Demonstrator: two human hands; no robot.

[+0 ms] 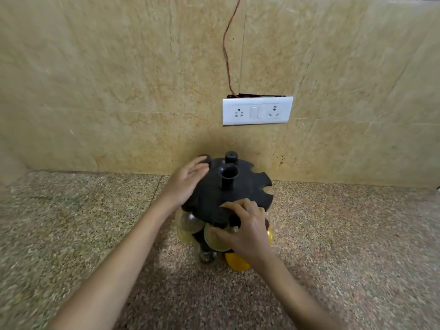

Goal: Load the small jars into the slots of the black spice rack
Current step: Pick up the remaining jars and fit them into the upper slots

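The black spice rack (240, 189) stands on the speckled counter near the wall, its round top notched with slots, several of them empty on the right side. Small clear jars hang from its front and left edges, one tan jar (215, 239) at the front and a yellow jar (237, 261) lower down. My right hand (247, 231) grips the tan jar at the front edge, fingers curled over its black cap. My left hand (184, 184) rests with straight fingers against the rack's left rim. A black-capped jar (231, 157) sits at the back.
A tan tiled wall rises just behind the rack, with a white socket panel (257, 111) and a thin red wire (227, 51) above it. The granite counter (357, 234) stretches to both sides.
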